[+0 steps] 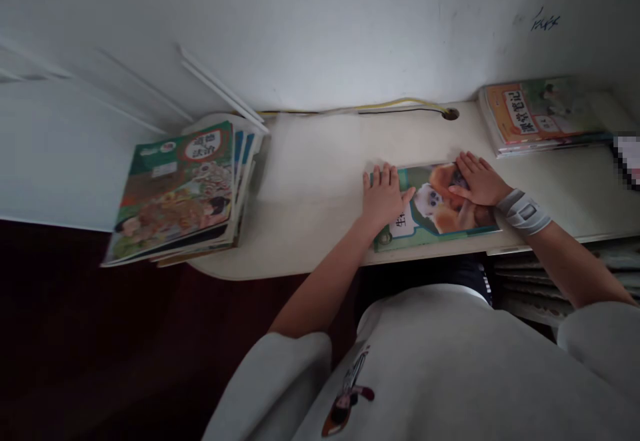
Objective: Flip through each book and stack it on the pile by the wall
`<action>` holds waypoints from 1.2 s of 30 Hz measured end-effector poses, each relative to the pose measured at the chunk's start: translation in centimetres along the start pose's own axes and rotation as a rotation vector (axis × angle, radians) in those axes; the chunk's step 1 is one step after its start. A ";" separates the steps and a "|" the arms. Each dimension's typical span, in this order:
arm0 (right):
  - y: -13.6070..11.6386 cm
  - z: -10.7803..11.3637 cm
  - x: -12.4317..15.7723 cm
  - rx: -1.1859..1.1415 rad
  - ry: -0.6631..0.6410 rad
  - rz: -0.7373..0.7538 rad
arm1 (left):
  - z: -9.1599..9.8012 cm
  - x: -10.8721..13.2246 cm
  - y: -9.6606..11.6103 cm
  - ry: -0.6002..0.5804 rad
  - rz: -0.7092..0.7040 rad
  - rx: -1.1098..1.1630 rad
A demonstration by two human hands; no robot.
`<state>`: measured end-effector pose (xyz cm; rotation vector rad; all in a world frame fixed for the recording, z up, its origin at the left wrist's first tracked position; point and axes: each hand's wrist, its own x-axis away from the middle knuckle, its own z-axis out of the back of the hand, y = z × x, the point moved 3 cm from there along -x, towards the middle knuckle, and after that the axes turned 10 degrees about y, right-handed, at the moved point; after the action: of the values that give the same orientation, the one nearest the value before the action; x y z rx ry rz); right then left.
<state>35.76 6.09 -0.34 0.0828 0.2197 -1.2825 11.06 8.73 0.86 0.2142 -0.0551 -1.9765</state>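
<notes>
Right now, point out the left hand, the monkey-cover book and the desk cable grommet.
Left hand [383, 194]: head view, back of the hand.
Monkey-cover book [429, 200]: head view, the monkey's white face.
Desk cable grommet [450, 114]: head view, its dark rim.

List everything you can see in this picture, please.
wall: one, white, behind the desk
desk: one, cream, in front of the wall
cable: one, yellow, along the desk's back edge
stack of books: one, mainly green top cover, desk's left end
stack of notebooks: one, orange and green top cover, desk's far right
book with a monkey cover: one, green and orange, front of the desk
wrist wrap: one, grey, right wrist
sweatshirt: one, pale grey, on the person
left hand: one, bare, flat on the book
right hand: one, bare, flat on the book
</notes>
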 end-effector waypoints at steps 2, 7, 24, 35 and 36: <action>-0.7 0.8 -0.2 0.041 0.005 0.004 | 0.1 -1.0 1.1 -0.010 -0.092 0.008; -6.2 4.2 1.5 0.104 0.076 0.156 | 0.2 -3.4 3.5 0.054 -0.303 0.085; -15.2 -1.0 15.9 -1.424 -0.143 -0.667 | 0.1 -1.6 4.4 0.183 -0.243 0.110; -14.1 -0.4 17.9 -1.455 0.038 -0.722 | 0.5 1.2 6.2 0.078 -0.294 0.491; -13.6 0.6 17.3 -1.395 0.041 -0.656 | 0.8 1.1 6.1 0.033 -0.263 0.558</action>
<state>27.39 -14.14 -2.57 -1.2377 1.1948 -1.5031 15.99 5.26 2.38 0.6416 -0.5863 -2.1800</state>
